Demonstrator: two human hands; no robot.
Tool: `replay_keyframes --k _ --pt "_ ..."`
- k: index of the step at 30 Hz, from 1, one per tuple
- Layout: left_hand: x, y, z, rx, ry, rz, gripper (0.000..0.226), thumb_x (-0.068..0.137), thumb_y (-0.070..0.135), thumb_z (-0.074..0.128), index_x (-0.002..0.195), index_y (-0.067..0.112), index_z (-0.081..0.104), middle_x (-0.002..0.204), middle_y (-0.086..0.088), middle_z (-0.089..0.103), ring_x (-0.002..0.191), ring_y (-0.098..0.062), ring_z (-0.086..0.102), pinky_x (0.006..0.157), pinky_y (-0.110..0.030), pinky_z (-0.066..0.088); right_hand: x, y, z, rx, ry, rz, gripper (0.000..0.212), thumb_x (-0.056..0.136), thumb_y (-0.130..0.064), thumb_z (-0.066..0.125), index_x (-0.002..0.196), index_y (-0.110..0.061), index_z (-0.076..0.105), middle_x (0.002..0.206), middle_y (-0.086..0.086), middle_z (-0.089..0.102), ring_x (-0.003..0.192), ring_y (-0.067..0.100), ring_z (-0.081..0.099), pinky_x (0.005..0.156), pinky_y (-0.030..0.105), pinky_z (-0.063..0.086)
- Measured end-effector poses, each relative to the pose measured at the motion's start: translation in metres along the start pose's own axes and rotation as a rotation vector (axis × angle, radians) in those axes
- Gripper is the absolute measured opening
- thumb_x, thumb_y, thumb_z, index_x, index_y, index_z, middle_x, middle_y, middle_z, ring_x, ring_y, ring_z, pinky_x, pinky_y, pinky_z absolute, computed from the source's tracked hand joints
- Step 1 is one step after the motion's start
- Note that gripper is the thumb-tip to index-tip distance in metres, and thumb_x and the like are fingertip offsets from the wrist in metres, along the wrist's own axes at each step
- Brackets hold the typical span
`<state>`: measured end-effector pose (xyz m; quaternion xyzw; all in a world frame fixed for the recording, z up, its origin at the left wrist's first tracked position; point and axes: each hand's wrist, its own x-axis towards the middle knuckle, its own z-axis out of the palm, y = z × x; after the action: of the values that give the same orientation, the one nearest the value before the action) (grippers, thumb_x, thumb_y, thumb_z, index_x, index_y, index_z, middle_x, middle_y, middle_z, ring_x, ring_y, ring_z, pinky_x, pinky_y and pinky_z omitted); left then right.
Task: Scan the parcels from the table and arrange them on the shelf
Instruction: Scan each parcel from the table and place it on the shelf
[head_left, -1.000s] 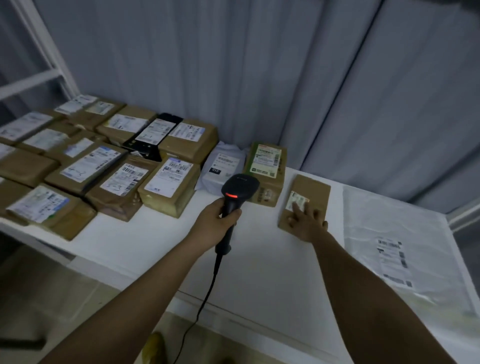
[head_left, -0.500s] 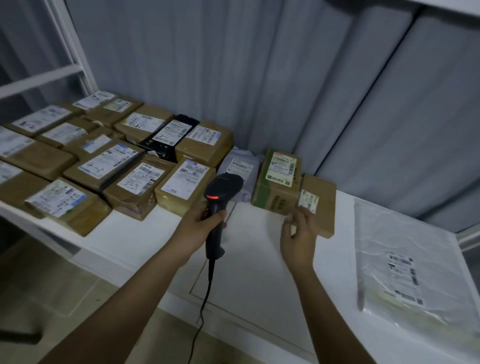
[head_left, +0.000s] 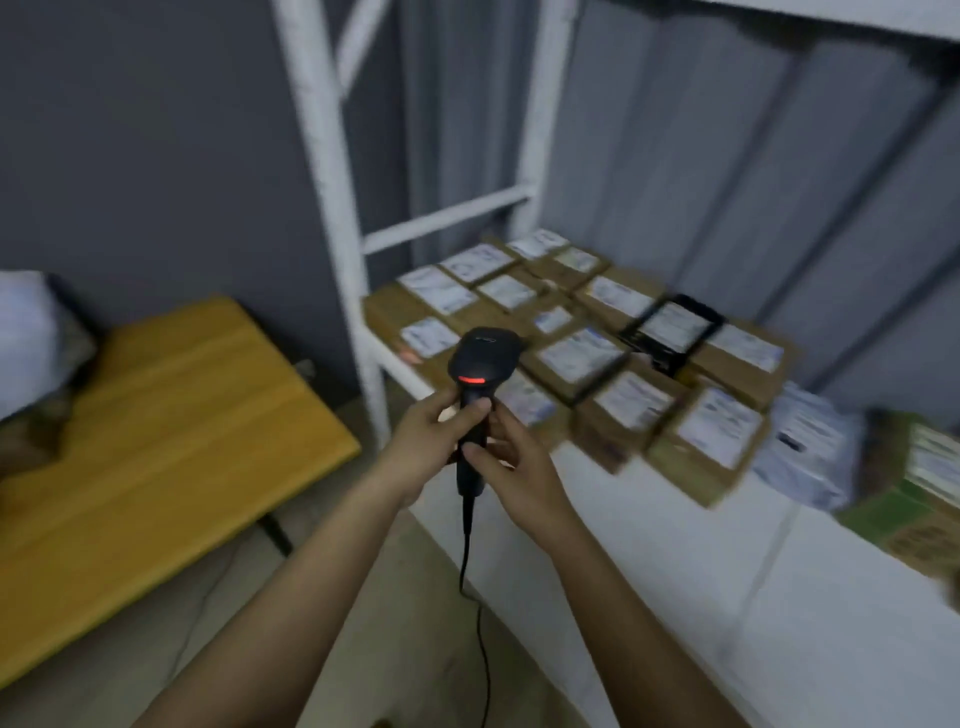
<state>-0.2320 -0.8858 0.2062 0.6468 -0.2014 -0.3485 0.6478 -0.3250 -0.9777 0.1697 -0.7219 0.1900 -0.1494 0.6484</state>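
Black handheld scanner (head_left: 480, 387) held upright at centre frame, red indicator bar lit on the head, cable (head_left: 470, 561) hanging from the handle base toward the floor. Left hand (head_left: 423, 449) wrapped round the handle from the left, fingers curled about it. Right hand (head_left: 511, 460) meeting the handle from the right, thumb and fingertips pinching it just below the left hand's grip. Parcels (head_left: 597, 353) packed side by side on the white shelf (head_left: 727, 587) beyond and to the right of the hands: mostly brown cartons with white labels facing up, one black package (head_left: 675, 327) among them, a white poly bag (head_left: 802, 452) and a green-printed carton (head_left: 919, 488) at the right end. White upright and crossbar of the shelf frame (head_left: 332, 208) rising behind the scanner. Yellow wooden table (head_left: 156, 441) at left, well apart from the shelf, with a blurred white and brown bundle (head_left: 31, 358) at its far left edge; contents not discernible. Grey curtain (head_left: 727, 182) behind the shelf.
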Motion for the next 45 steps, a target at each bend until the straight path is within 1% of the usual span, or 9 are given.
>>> replay_keyframes --k 6,9,14,20,24,38,40,42,45 --pt "-0.024 0.017 -0.163 0.026 0.248 0.014 0.023 0.101 0.034 0.043 0.104 0.031 0.065 0.104 0.01 0.068 0.099 -0.001 0.061 0.088 -0.03 0.053 0.07 -0.037 0.156 0.07 -0.177 -0.018 0.034 0.088 -0.001 0.064 0.108 -0.028 0.058 0.1 0.009 0.068 0.082 0.012 0.067 0.067 0.02 0.053" --pt "-0.04 0.019 -0.235 0.07 0.45 0.017 0.027 0.1 0.035 0.044 0.121 0.028 0.06 0.122 0.006 0.058 0.115 -0.011 0.052 0.097 -0.036 0.048 0.098 -0.052 0.225 0.064 -0.278 0.048 0.035 0.086 -0.003 0.062 0.11 -0.027 0.053 0.099 0.017 0.063 0.084 0.018 0.064 0.072 0.029 0.051" --pt "-0.065 0.012 -0.341 0.026 0.814 -0.013 0.018 0.101 0.026 0.045 0.112 0.023 0.059 0.116 -0.003 0.056 0.112 -0.019 0.054 0.091 -0.035 0.047 0.137 -0.077 0.32 0.063 -0.435 0.1 0.017 0.09 -0.002 0.054 0.093 -0.018 0.049 0.066 0.006 0.053 0.064 0.024 0.053 0.065 0.036 0.047" --pt "-0.076 0.001 -0.461 0.045 1.112 -0.063 0.02 0.099 0.017 0.049 0.116 0.012 0.058 0.094 -0.012 0.064 0.077 -0.019 0.058 0.067 -0.03 0.045 0.201 -0.104 0.428 0.143 -0.563 0.114 0.011 0.09 -0.006 0.058 0.096 -0.013 0.053 0.064 0.006 0.05 0.049 0.02 0.046 0.054 0.03 0.043" --pt "-0.058 0.011 -0.537 0.101 1.245 -0.057 0.021 0.094 0.009 0.053 0.115 0.004 0.057 0.103 -0.019 0.061 0.098 -0.031 0.058 0.085 -0.039 0.044 0.26 -0.121 0.497 0.171 -0.597 0.097 0.016 0.087 -0.002 0.059 0.101 -0.01 0.057 0.069 0.007 0.05 0.049 0.018 0.046 0.052 0.03 0.042" --pt "0.005 0.02 -0.741 0.36 1.402 -0.33 0.067 0.09 0.045 0.058 0.14 0.007 0.036 0.141 -0.02 0.042 0.128 -0.038 0.042 0.104 -0.049 0.037 0.386 -0.103 0.684 0.167 -0.473 0.256 0.013 0.089 0.001 0.055 0.098 -0.008 0.054 0.065 0.013 0.05 0.054 0.024 0.051 0.054 0.028 0.046" --pt "0.018 0.023 -0.771 0.335 1.399 -0.382 0.083 0.081 0.064 0.055 0.142 0.011 0.034 0.142 -0.021 0.039 0.13 -0.041 0.039 0.107 -0.052 0.034 0.394 -0.096 0.704 0.159 -0.447 0.248 0.014 0.089 0.003 0.054 0.099 -0.007 0.055 0.069 0.022 0.05 0.06 0.036 0.053 0.053 0.025 0.045" --pt "0.029 0.021 -0.802 0.245 1.371 -0.378 0.097 0.074 0.075 0.051 0.146 0.015 0.029 0.147 -0.019 0.035 0.133 -0.041 0.035 0.109 -0.054 0.032 0.401 -0.086 0.722 0.112 -0.458 0.216 0.013 0.089 0.001 0.055 0.09 -0.012 0.053 0.067 0.012 0.049 0.062 0.025 0.053 0.05 0.019 0.046" --pt "0.041 0.018 -0.84 0.077 1.313 -0.354 0.106 0.072 0.079 0.05 0.151 0.015 0.019 0.154 -0.016 0.027 0.139 -0.037 0.029 0.113 -0.053 0.027 0.407 -0.07 0.746 0.073 -0.462 0.222 0.013 0.088 -0.005 0.06 0.088 -0.018 0.055 0.068 0.006 0.053 0.065 0.021 0.056 0.062 0.03 0.048"
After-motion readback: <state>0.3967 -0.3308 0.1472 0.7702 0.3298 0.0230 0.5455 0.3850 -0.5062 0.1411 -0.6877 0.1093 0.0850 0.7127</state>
